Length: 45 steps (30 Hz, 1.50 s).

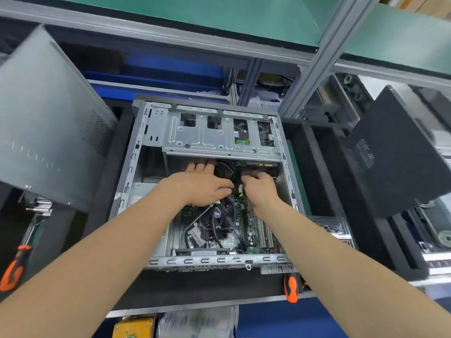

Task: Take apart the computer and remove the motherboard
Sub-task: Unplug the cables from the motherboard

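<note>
An open grey computer case (136, 167) lies flat on a black mat. Its green motherboard (251, 230) fills the lower half, with a black CPU fan (214, 223) and black cables (227, 172) running over it. A silver drive cage (210, 137) spans the far half. My left hand (200, 186) reaches in just below the cage; its fingers lie fairly straight on the cables. My right hand (261, 189) is beside it, fingers curled and pinching a small connector (247, 178) on the cable bundle above the board.
A grey side panel (48, 123) leans at the left, a black one (395, 157) at the right. Two orange-handled screwdrivers lie on the mat: one (13, 269) at the far left, another (291, 287) by the case's near right corner. Shelving posts stand behind.
</note>
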Each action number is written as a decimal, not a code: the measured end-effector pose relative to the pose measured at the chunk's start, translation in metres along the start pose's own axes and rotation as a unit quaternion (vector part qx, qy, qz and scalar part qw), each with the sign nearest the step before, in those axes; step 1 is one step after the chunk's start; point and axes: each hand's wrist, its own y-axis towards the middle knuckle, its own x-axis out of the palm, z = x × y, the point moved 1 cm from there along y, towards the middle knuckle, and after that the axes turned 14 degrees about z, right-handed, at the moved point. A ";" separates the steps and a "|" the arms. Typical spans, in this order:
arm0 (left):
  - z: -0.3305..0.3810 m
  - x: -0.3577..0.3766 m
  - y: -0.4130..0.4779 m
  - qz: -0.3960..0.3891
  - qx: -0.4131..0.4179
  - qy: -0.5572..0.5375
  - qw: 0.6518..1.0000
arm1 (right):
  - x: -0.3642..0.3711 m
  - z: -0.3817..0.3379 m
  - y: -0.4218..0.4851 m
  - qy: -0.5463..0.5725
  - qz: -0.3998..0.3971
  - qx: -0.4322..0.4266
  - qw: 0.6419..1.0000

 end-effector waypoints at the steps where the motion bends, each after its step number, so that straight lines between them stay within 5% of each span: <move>1: 0.001 0.001 0.000 0.003 0.004 0.007 1.000 | 0.004 0.000 0.000 0.008 0.003 -0.009 1.000; 7: 0.003 0.011 0.001 0.022 0.005 -0.001 1.000 | 0.027 -0.009 0.007 -0.152 -0.014 -0.109 0.982; 16: 0.002 0.010 0.004 0.069 -0.059 0.019 0.996 | 0.030 -0.019 0.027 -0.441 -0.090 -0.224 0.864; 29: 0.013 0.012 0.007 0.020 -0.167 0.001 0.986 | 0.036 -0.005 0.035 -0.273 -0.043 -0.146 0.950; 45: 0.012 0.009 0.016 -0.023 -0.167 0.032 0.985 | 0.045 0.006 0.034 -0.301 0.055 -0.166 0.937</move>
